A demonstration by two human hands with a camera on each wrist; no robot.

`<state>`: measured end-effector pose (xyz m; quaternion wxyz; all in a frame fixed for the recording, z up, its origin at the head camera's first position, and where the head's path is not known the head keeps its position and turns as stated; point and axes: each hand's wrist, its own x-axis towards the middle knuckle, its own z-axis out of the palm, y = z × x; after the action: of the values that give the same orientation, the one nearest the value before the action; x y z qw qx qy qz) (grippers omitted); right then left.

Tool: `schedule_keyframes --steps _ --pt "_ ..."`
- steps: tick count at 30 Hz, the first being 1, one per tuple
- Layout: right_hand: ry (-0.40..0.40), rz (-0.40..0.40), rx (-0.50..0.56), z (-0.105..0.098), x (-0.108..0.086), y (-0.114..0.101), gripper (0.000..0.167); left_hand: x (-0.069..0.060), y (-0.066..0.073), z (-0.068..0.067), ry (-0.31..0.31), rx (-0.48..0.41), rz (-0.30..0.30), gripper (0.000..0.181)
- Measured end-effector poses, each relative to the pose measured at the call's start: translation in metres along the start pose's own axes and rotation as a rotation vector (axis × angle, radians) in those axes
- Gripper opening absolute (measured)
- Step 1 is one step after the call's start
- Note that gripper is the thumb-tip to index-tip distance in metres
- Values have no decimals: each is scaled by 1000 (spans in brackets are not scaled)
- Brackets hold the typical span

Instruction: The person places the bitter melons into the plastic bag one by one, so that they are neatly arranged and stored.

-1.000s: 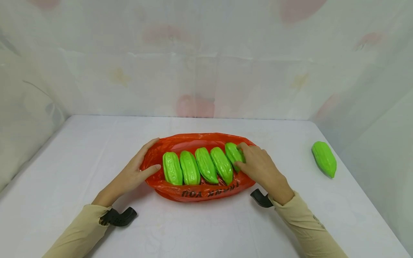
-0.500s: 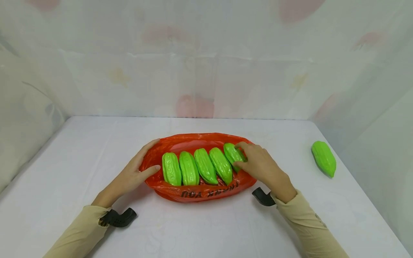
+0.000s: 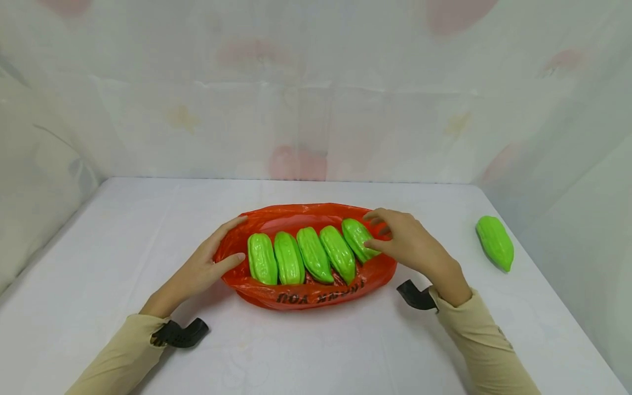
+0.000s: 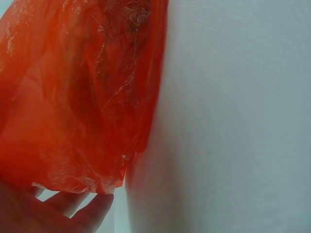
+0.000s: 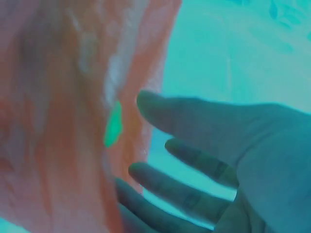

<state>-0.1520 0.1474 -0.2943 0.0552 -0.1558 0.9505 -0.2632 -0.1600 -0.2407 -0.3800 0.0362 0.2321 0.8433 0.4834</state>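
A red plastic bag [image 3: 308, 302] with black lettering lies with its mouth wide in the head view. Inside, several glossy green ridged fruits [image 3: 314, 255] stand side by side in a slanting row. My left hand [image 3: 201, 264] holds the bag's left side, thumb over the rim, fingers along the outside. Part of those fingers [image 4: 92, 211] shows below the bag in the left wrist view. At the right rim, my right hand [image 3: 413, 241] hovers beside the rightmost green fruit [image 3: 356, 236], fingers spread and nothing in them. The thumb overlaps that fruit's lower end in the head view.
Another green ridged fruit [image 3: 495, 243] lies alone near the right edge of the white table [image 3: 306, 356]. Pale patterned cloth [image 3: 296, 109] hangs behind and at both sides. A black curved device sits at each wrist [image 3: 417, 295].
My right hand has let go of the rightmost fruit and drawn back to the right, its fingers spreading. The fruit stays in the row. My left hand stays nearly still on the bag.
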Motion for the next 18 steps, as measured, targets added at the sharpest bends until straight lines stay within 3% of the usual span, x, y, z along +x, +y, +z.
schedule_keyframes --steps 11,18 --pt "-1 -115 6 -23 -6 16 46 -1 0 -1 -7 9 -12 64" --pt "34 -106 -17 -37 -9 29 47 0 0 -1 -6 11 -6 63"
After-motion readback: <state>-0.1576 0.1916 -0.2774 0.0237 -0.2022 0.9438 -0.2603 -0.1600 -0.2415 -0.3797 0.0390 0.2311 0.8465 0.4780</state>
